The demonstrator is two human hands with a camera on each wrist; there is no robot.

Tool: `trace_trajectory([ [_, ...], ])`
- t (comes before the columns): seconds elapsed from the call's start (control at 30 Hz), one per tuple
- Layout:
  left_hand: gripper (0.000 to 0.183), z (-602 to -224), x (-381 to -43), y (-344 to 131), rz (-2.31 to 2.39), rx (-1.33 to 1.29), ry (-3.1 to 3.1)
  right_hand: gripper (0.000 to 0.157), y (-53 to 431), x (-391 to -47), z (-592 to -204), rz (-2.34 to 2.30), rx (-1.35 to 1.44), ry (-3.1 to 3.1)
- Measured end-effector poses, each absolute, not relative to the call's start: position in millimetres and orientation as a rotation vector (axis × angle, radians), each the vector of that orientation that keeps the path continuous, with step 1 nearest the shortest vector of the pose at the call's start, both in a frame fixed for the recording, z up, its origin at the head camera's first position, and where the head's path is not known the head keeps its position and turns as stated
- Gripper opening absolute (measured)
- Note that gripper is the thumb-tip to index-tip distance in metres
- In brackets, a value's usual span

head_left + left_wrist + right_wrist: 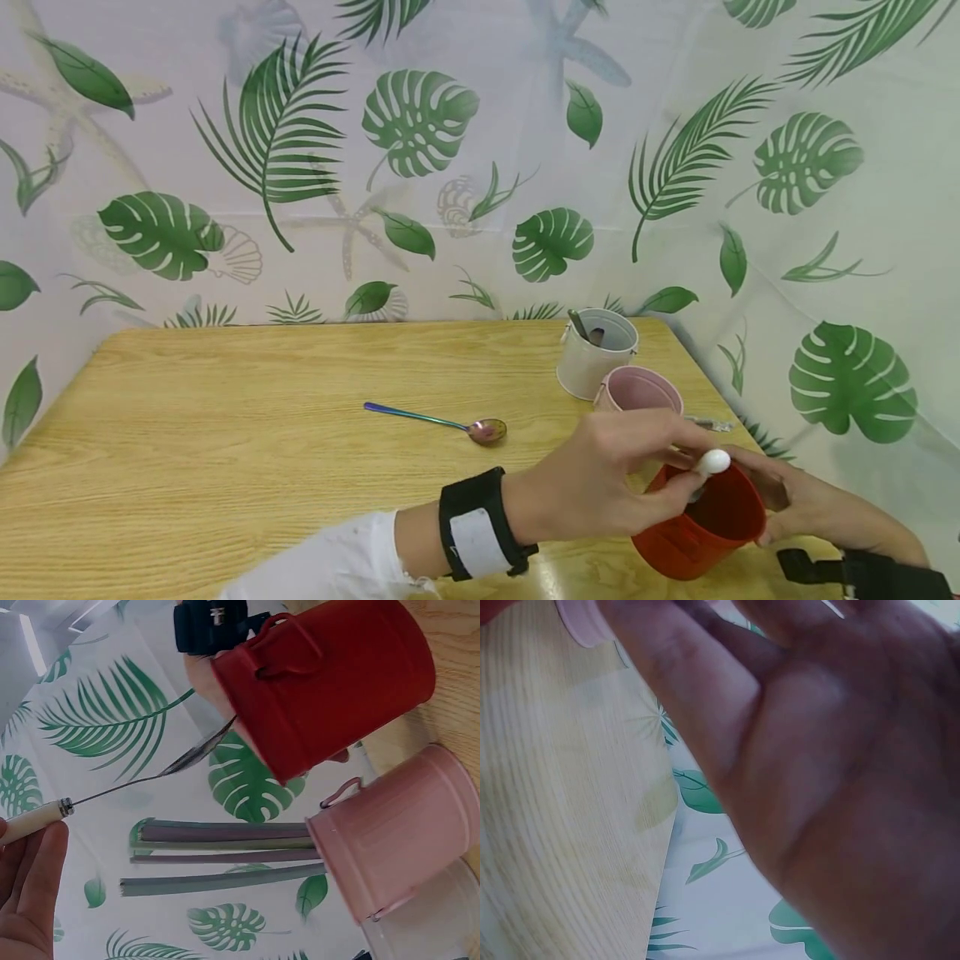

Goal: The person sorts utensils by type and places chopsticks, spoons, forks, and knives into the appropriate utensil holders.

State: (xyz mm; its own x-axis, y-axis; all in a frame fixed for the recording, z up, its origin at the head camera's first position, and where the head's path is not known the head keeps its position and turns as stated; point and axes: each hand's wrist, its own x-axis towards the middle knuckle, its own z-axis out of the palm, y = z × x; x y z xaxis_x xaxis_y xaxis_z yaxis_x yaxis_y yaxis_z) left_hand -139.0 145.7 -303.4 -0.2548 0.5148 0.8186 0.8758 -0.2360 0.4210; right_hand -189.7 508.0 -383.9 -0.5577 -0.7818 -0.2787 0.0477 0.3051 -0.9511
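Note:
My left hand [600,475] pinches the white handle [37,821] of a metal spoon over the red bucket [678,550]. In the left wrist view the bowl of the spoon [199,755] points toward the mouth of the red bucket, its tip at the rim. My right hand [817,508] grips the red bucket from its right side, thumb near the rim. Just behind stands a pink bucket [637,390], with several long, chopstick-like sticks [225,842] jutting out of it. The right wrist view shows mostly the palm of my right hand [817,765].
A white bucket [581,367] holding utensils stands behind the pink one. A spoon with a blue-purple sheen [487,430] lies on the wooden table [225,425], left of the buckets. Leaf-patterned cloth [450,250] hangs along the table's back and right edges.

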Motion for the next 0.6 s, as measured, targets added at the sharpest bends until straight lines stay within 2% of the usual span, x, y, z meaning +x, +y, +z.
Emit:
trace_trajectory([
  [0.23, 0.023, -326, -146, 156, -1.272, -1.601, -1.746, 0.068, 505, -188, -386, -1.377, -0.741, 1.758],
  [0.6, 0.025, -345, -145, 166, -1.294, -1.674, -1.981, 0.067, 504, -183, -392, -1.386, -0.811, 1.796],
])
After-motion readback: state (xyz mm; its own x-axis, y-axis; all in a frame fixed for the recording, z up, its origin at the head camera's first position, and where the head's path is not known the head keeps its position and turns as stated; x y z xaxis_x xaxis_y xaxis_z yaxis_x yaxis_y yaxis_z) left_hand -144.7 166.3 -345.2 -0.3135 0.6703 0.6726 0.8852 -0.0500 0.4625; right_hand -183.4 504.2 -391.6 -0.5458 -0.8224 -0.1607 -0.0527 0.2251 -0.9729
